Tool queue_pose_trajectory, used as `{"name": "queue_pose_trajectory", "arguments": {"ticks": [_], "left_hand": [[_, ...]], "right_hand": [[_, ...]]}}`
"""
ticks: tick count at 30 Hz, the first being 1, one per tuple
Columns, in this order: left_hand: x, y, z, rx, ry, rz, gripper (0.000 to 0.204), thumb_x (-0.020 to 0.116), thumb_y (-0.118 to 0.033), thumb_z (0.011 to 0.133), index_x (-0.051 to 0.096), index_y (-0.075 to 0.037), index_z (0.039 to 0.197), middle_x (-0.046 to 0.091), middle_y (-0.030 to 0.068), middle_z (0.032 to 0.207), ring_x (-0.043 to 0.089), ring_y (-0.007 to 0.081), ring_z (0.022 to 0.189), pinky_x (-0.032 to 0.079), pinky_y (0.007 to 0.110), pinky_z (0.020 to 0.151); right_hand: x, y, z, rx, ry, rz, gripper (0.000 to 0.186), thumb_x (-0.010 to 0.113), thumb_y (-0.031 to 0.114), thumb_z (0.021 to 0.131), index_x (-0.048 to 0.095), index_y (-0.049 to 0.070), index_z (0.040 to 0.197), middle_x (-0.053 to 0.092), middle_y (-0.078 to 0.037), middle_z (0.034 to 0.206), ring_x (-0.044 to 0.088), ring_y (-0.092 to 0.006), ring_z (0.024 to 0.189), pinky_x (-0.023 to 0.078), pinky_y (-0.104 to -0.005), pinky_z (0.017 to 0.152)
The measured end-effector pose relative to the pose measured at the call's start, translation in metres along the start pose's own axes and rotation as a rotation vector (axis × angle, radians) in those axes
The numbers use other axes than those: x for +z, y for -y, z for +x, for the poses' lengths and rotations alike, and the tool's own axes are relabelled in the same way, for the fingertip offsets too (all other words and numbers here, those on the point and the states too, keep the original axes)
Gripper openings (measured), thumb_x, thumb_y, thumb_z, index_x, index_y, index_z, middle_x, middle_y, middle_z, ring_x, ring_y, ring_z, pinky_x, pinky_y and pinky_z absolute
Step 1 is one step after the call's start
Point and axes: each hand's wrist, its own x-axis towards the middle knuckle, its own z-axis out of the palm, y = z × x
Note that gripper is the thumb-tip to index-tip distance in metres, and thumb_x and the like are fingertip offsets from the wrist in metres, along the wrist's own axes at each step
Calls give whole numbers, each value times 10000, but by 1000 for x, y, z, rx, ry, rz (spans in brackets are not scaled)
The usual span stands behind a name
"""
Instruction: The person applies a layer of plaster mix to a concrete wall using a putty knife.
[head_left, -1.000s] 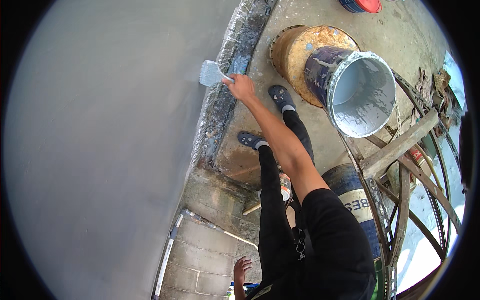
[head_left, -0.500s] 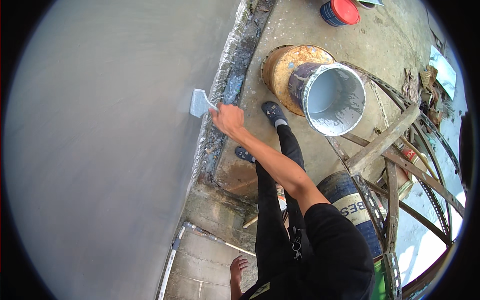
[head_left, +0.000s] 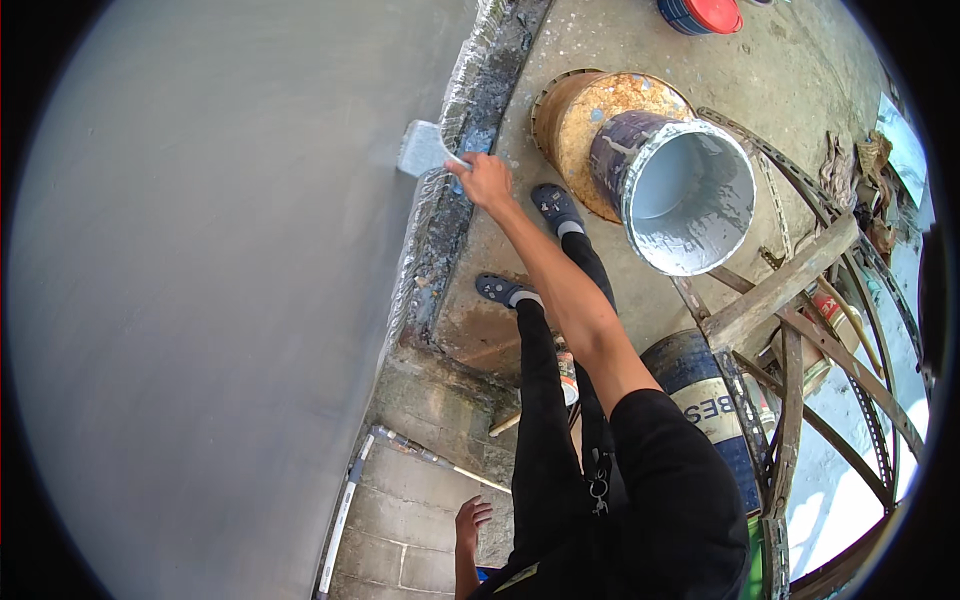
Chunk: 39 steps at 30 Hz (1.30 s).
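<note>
My right hand (head_left: 487,182) is closed round the handle of a short paint roller (head_left: 421,150) coated in pale grey. The roller touches or is very close to a large smooth grey surface (head_left: 230,270), near that surface's rough, paint-crusted edge (head_left: 430,205). Low in the picture, my left hand (head_left: 471,522) hangs beside my leg, fingers slightly apart and holding nothing. To the right of my right hand, a paint-smeared bucket (head_left: 690,195) with pale grey liquid inside is tilted toward me in the view, against a rusty round-topped drum (head_left: 625,100).
A blue drum with a pale band (head_left: 690,375) stands at the lower right. Beside it rises a frame of metal bars and wooden planks (head_left: 785,280). A red-lidded dark bucket (head_left: 690,18) is far off. A white pole (head_left: 340,530) lies along the grey surface's lower edge.
My right hand and the roller have moved up and to the right in the picture, along the grey surface's edge. The whole view has shifted slightly. My left hand still hangs down.
</note>
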Motion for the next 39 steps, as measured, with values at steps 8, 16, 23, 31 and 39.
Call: {"name": "queue_pose_trajectory", "arguments": {"ticks": [8,16,23,31,39], "left_hand": [[16,-1,3,9,10,11,397,377,-328,920,466,-50,1188,601,147,1018,585,232,927,461,361,786],[12,7,9,24,19,-7,388,364,-323,923,472,-54,1180,600,144,1027,583,240,939,454,372,791],[14,12,11,43,13,-22,401,381,-333,916,474,-46,1180,603,148,1018,592,237,918,464,362,775],[11,22,8,23,6,7,406,383,-331,918,471,-33,1179,607,155,1001,596,233,902,476,353,750],[3,13,5,-26,-19,8,410,394,-340,913,466,-40,1183,605,157,998,593,235,903,475,361,755]], "right_hand": [[2,37,1,19,-36,-283,374,550,412,796,670,58,800,621,-213,714,624,-358,682,489,-437,647],[-42,63,-69,-428,83,343,376,630,399,755,656,26,790,605,-151,640,597,-303,572,453,-367,543],[-32,30,4,-202,107,288,405,650,404,736,665,33,898,623,-187,717,625,-302,722,463,-361,655],[-35,14,53,249,-94,-241,347,572,379,793,661,57,886,641,-171,909,607,-328,900,468,-397,782],[-58,60,17,107,-100,-267,300,594,359,764,679,72,792,635,-192,749,631,-324,717,488,-397,663]]}}
